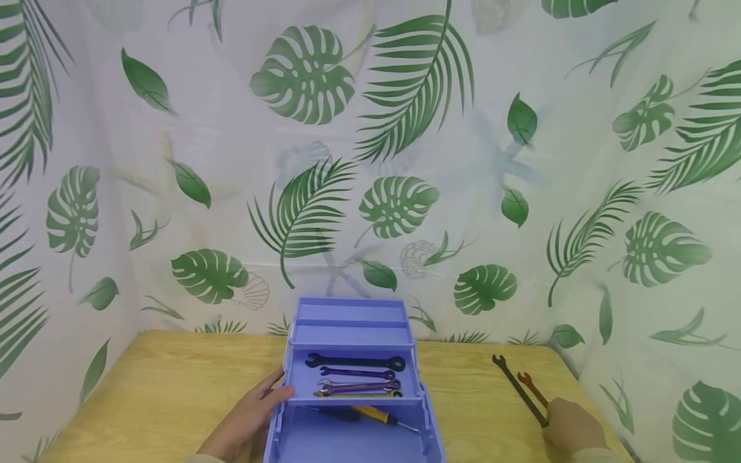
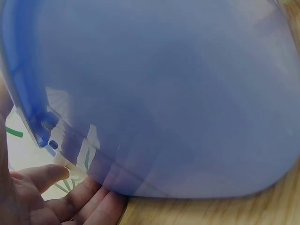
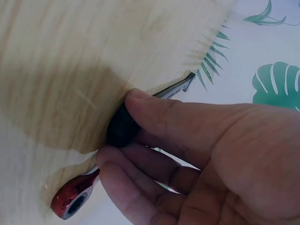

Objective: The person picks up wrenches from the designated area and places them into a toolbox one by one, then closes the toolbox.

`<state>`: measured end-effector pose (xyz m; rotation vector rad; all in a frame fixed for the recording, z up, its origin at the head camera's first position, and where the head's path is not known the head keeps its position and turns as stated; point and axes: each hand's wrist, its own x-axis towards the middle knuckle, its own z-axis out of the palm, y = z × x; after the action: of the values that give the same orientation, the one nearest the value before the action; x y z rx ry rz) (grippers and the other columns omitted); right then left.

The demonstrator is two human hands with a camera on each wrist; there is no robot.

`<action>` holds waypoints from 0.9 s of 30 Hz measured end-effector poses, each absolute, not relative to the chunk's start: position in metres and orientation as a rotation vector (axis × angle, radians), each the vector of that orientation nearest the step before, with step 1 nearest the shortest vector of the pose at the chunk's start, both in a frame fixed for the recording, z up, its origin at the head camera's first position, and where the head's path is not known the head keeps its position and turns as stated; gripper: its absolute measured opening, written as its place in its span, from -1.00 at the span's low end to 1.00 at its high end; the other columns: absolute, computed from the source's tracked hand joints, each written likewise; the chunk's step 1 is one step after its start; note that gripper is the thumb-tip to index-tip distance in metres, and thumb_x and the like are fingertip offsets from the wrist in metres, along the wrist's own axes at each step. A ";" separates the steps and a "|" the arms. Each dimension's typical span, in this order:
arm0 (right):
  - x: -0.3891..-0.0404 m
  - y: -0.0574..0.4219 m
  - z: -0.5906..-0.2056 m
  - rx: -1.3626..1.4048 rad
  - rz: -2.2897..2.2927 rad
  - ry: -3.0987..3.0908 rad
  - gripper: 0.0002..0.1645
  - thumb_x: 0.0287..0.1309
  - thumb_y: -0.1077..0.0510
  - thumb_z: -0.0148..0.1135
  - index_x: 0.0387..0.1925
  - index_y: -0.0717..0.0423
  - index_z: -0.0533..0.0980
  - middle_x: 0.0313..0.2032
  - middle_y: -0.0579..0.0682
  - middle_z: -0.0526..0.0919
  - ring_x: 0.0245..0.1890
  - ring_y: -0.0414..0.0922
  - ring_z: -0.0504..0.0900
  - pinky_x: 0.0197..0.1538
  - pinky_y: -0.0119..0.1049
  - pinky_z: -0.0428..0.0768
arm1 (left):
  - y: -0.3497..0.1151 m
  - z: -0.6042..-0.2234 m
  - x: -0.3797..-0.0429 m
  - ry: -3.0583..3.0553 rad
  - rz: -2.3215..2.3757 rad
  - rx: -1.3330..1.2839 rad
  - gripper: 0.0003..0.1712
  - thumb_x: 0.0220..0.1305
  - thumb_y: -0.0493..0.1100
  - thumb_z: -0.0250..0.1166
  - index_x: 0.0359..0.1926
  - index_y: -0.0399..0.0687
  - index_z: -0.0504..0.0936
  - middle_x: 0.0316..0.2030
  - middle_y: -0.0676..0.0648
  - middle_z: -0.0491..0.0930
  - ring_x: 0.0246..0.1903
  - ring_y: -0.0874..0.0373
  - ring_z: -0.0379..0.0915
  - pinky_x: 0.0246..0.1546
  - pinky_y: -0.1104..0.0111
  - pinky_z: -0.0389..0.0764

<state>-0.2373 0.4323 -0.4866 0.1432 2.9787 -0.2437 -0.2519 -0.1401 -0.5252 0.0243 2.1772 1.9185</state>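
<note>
A blue-purple toolbox stands opened at the table's middle, its tiers raised. My left hand rests against its left side, thumb at the tray's edge and fingers along the outer wall; in the left wrist view the fingers touch the box's smooth side. At the right, my right hand pinches a black combination wrench by its ring end between thumb and fingers. A red wrench lies alongside, its ring end showing below the fingers in the right wrist view.
The toolbox tray holds several wrenches, including a black wrench and purple ones. Below it lies a screwdriver with a yellow and black handle. Behind the wooden table hangs a leaf-patterned sheet.
</note>
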 end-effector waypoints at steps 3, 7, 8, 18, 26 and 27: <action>-0.238 0.433 -0.486 0.149 -0.257 2.971 -0.81 0.01 0.23 0.45 -0.45 0.23 0.56 -0.50 -0.03 0.63 -0.45 -0.05 0.58 -0.30 0.07 0.66 | -0.140 -0.526 -0.253 2.186 1.913 0.017 -0.05 0.45 0.22 0.23 0.61 -0.20 0.12 0.30 -0.46 0.46 0.13 -0.19 0.60 0.07 -0.07 0.67; -0.240 0.434 -0.488 0.154 -0.266 2.970 -0.81 0.00 0.24 0.45 -0.44 0.24 0.56 -0.49 -0.02 0.63 -0.44 -0.04 0.58 -0.31 0.06 0.65 | -0.141 -0.526 -0.253 2.200 1.905 0.019 -0.05 0.45 0.22 0.22 0.61 -0.19 0.13 0.29 -0.45 0.48 0.14 -0.21 0.59 0.09 -0.10 0.65; -0.240 0.435 -0.488 0.151 -0.268 2.969 -0.80 0.01 0.24 0.45 -0.43 0.25 0.56 -0.49 -0.02 0.63 -0.44 -0.04 0.58 -0.31 0.07 0.65 | -0.141 -0.527 -0.253 2.201 1.903 0.019 -0.05 0.45 0.22 0.22 0.61 -0.19 0.12 0.29 -0.45 0.48 0.14 -0.22 0.59 0.09 -0.10 0.65; -0.241 0.434 -0.490 0.149 -0.209 2.969 -0.80 0.06 0.25 0.44 -0.37 0.27 0.56 -0.44 0.02 0.66 -0.39 -0.02 0.62 -0.27 0.12 0.67 | -0.142 -0.525 -0.252 2.188 1.918 0.048 -0.05 0.47 0.21 0.21 0.61 -0.22 0.10 0.25 -0.44 0.52 0.11 -0.20 0.61 0.11 -0.11 0.63; -0.232 0.424 -0.489 0.206 -0.371 2.993 -0.80 0.05 0.14 0.30 -0.45 0.20 0.49 -0.51 -0.04 0.55 -0.49 -0.05 0.49 -0.43 -0.09 0.53 | -0.142 -0.523 -0.250 2.159 1.933 0.058 -0.03 0.48 0.21 0.20 0.61 -0.25 0.07 0.27 -0.45 0.51 0.12 -0.23 0.61 0.12 -0.10 0.63; -0.231 0.422 -0.489 0.221 -0.401 2.984 -0.77 0.07 0.10 0.29 -0.43 0.20 0.49 -0.49 -0.03 0.55 -0.48 -0.04 0.49 -0.42 -0.09 0.52 | -0.142 -0.523 -0.250 2.162 1.929 0.052 -0.03 0.48 0.22 0.20 0.61 -0.24 0.07 0.27 -0.45 0.51 0.13 -0.24 0.61 0.13 -0.11 0.62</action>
<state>-0.2311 0.4217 -0.4889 0.2214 2.9842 -0.4007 -0.2503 -0.1423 -0.5234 0.0525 2.1618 1.9291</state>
